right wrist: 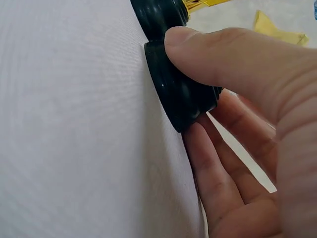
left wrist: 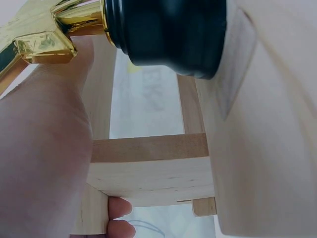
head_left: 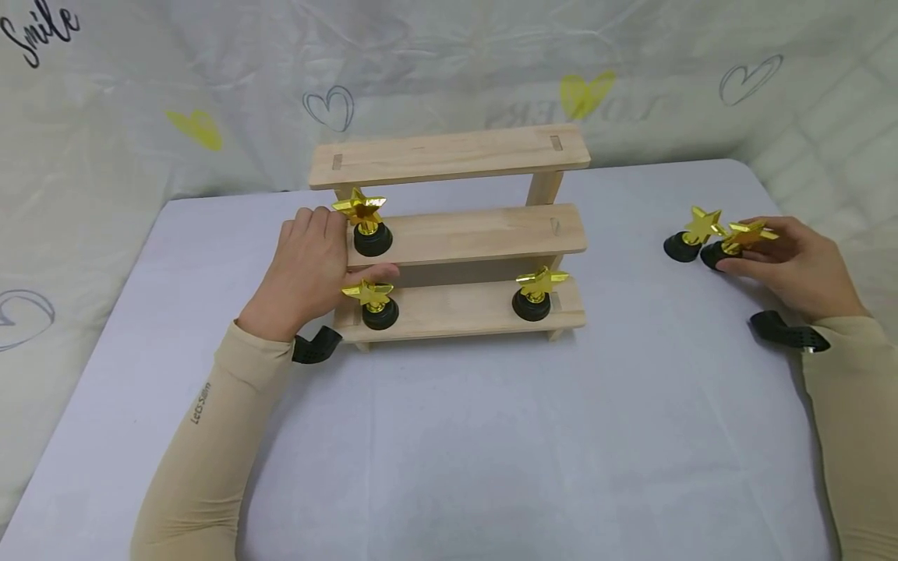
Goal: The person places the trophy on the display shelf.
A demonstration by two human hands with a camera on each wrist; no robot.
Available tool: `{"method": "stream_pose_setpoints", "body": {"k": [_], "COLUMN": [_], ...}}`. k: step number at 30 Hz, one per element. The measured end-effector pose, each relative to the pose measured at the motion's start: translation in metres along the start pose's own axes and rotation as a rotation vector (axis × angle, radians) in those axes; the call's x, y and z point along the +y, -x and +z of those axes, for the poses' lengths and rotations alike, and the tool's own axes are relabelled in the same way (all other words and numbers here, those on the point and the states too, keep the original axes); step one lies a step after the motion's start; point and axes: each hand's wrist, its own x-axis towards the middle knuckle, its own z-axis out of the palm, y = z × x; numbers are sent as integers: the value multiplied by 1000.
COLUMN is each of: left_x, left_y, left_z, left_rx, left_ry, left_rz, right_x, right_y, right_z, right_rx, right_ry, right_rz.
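My left hand (head_left: pixel 309 261) grips the left end of a three-tier wooden shelf rack (head_left: pixel 463 236), thumb in front and fingers round the back. In the left wrist view, two fingertips (left wrist: pixel 120 208) show past the wood. On the right, my right hand (head_left: pixel 807 261) pinches the black base of a gold star trophy (head_left: pixel 713 254) between thumb and fingers. The right wrist view shows that base (right wrist: pixel 181 94) right at the tabletop, against another trophy's base (right wrist: pixel 161 17). That second star trophy (head_left: pixel 680 248) stands just left of the held one.
One star trophy (head_left: pixel 372 239) stands on the middle tier's left end. On the bottom tier are two more, a left trophy (head_left: pixel 380 313) and a right trophy (head_left: pixel 531 305). A white cloth (head_left: pixel 449 436) covers the table, with a patterned curtain (head_left: pixel 435 70) behind it.
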Motion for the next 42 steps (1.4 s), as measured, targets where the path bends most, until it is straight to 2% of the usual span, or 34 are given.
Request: {"method": "stream_pose_setpoints", "body": {"k": [11,20,24,30,35,42], "left_x": [-2,-3,-3,-3,-3,-4], "left_y": [1,2,2,3,4,3], "left_z": [0,-2,-3,-4,-3,-4], "left_rx": [30,14,9,-18,14,41], "left_ry": [2,-15,-22,-18,-14,-13], "left_rz": [28,25,20,-2,20,37], "right_x": [-2,-4,-5,-7,-8,-9], "right_y": [1,1,1,1,0,0], "right_z": [-1,1,1,2,2,2], "right_rx": [-17,-11,-15,-30,-25,29], "right_ry": [35,3,-52,-6,6,-115], "right_rz": [6,14,11,-2,-8,8]}}
